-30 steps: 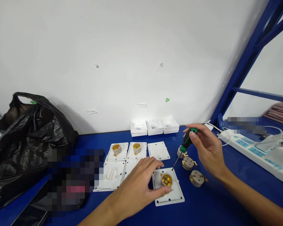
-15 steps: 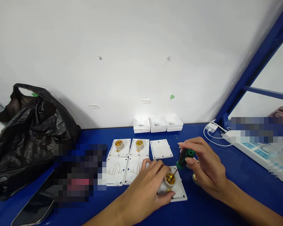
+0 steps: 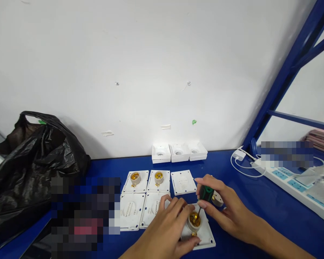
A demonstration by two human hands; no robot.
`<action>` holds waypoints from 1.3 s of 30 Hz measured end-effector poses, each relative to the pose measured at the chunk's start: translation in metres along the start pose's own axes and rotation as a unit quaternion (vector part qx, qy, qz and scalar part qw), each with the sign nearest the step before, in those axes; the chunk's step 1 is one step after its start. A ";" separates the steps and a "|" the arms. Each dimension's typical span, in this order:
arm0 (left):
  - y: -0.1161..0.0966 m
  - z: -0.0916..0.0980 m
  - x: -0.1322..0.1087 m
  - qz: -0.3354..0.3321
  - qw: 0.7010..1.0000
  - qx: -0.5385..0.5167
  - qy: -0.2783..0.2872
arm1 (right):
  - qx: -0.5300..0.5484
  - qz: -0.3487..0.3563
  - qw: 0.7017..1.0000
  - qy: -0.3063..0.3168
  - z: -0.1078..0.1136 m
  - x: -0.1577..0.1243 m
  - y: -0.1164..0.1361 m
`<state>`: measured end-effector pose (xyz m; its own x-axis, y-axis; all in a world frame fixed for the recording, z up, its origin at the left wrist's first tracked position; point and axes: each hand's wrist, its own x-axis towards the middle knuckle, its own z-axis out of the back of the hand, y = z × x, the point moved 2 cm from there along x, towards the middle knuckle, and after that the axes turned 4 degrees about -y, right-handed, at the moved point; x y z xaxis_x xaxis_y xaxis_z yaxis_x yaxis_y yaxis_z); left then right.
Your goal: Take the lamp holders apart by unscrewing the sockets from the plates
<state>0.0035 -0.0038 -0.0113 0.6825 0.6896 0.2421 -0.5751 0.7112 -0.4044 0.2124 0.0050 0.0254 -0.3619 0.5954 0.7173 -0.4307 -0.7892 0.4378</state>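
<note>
My right hand (image 3: 226, 212) is closed round a green-handled screwdriver (image 3: 206, 193), whose tip points down into the brass lamp socket (image 3: 194, 220). That socket sits on a white square plate (image 3: 205, 235) near the front of the blue table (image 3: 259, 201). My left hand (image 3: 167, 228) lies on the plate's left side, fingers curled against the socket and thumb on the plate's front edge. A grey socket part (image 3: 218, 199) shows just behind my right fingers.
Several more white plates (image 3: 182, 181) lie in two rows behind, two with brass sockets (image 3: 158, 176). Three white boxes (image 3: 178, 151) stand by the wall. A black plastic bag (image 3: 32, 165) fills the left. A white power strip (image 3: 299, 189) and charger cable (image 3: 240, 162) lie right, under a blue shelf frame (image 3: 291, 61).
My right hand brought the screwdriver down and left from above the loose socket parts, and its tip now sits in the socket. My left hand closed in around the socket.
</note>
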 end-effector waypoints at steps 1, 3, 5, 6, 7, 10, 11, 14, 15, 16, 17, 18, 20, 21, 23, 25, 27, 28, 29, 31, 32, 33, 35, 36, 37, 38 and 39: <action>0.002 -0.002 -0.001 -0.010 1.000 0.010 -0.004 | 0.009 -0.001 1.000 -0.001 -0.001 0.000 0.000; 0.007 -0.007 -0.002 -0.029 0.999 0.030 -0.013 | 0.029 -0.011 1.000 0.000 -0.003 -0.001 -0.003; 0.010 -0.010 -0.003 -0.042 0.998 0.047 -0.019 | 0.043 -0.028 0.999 0.001 -0.006 -0.004 -0.006; 0.011 -0.011 -0.003 -0.047 0.997 0.055 -0.022 | 0.046 -0.035 0.998 -0.007 -0.008 -0.005 -0.008; 0.012 -0.012 -0.004 -0.051 0.996 0.063 -0.026 | 0.052 -0.039 0.998 -0.013 -0.009 -0.006 -0.009; 0.012 -0.014 -0.005 -0.067 0.992 0.096 -0.043 | 0.075 -0.033 0.996 -0.033 -0.010 -0.008 -0.009; 0.012 -0.014 -0.005 -0.073 0.990 0.107 -0.050 | 0.079 -0.022 0.996 -0.038 -0.009 -0.008 -0.009; 0.014 -0.019 -0.004 -0.092 0.982 0.138 -0.086 | 0.073 0.021 0.996 -0.042 -0.005 -0.011 -0.014; 0.015 -0.021 -0.003 -0.096 0.978 0.148 -0.107 | 0.067 0.031 0.996 -0.046 -0.003 -0.014 -0.017; 0.016 -0.024 -0.003 -0.105 0.973 0.157 -0.135 | 0.053 0.024 0.997 -0.047 -0.003 -0.018 -0.021; 0.018 -0.028 -0.001 -0.107 0.968 0.159 -0.161 | 0.034 0.008 0.998 -0.051 -0.003 -0.022 -0.026; 0.020 -0.031 0.000 -0.111 0.963 0.160 -0.186 | 0.016 -0.002 0.998 -0.059 -0.003 -0.026 -0.031; 0.024 -0.039 0.001 -0.114 0.960 0.161 -0.197 | -0.024 -0.014 0.997 -0.075 -0.005 -0.032 -0.036; 0.026 -0.042 0.002 -0.117 0.959 0.161 -0.202 | -0.043 -0.009 0.996 -0.082 -0.006 -0.033 -0.036; 0.030 -0.046 0.001 -0.120 0.960 0.160 -0.198 | -0.078 0.009 0.993 -0.087 -0.007 -0.031 -0.032; 0.035 -0.043 -0.001 -0.110 0.965 0.158 -0.179 | -0.100 0.032 0.990 -0.090 -0.007 -0.025 -0.025; 0.038 -0.037 -0.003 -0.101 0.975 0.145 -0.137 | -0.115 0.043 0.986 -0.110 -0.004 -0.019 -0.019; 0.039 -0.032 -0.003 -0.104 0.978 0.133 -0.120 | -0.120 0.038 0.985 -0.119 -0.002 -0.015 -0.016; 0.038 -0.027 -0.003 -0.115 0.981 0.118 -0.105 | -0.121 0.034 0.986 -0.113 0.000 -0.012 -0.014; 0.035 -0.017 -0.001 -0.123 0.986 0.091 -0.070 | -0.114 0.036 0.987 -0.106 0.003 -0.007 -0.010; 0.033 -0.013 0.000 -0.113 0.989 0.078 -0.058 | -0.114 0.029 0.989 -0.094 0.004 -0.004 -0.009; 0.029 -0.010 0.001 -0.101 0.991 0.067 -0.051 | -0.114 0.037 0.988 -0.092 0.005 -0.002 -0.007; 0.021 -0.004 0.003 -0.071 0.996 0.046 -0.033 | -0.110 0.045 0.989 -0.093 0.007 0.001 -0.004; 0.016 -0.002 0.004 -0.053 0.998 0.036 -0.021 | -0.103 0.049 0.989 -0.096 0.007 0.002 -0.003; 0.012 0.001 0.005 -0.034 0.999 0.029 -0.010 | -0.094 0.047 0.989 -0.100 0.007 0.003 -0.003; 0.007 0.004 0.005 -0.019 1.000 0.022 0.004 | -0.083 0.043 0.990 -0.103 0.007 0.003 -0.003; 0.003 0.006 0.005 -0.004 1.000 0.015 0.010 | -0.072 0.040 0.991 -0.103 0.007 0.003 -0.004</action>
<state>0.0021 0.0030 -0.0058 0.6962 0.6806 0.2281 -0.5817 0.7211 -0.3763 0.2185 0.0088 0.0299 -0.2288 0.4766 0.8488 -0.5273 -0.7936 0.3035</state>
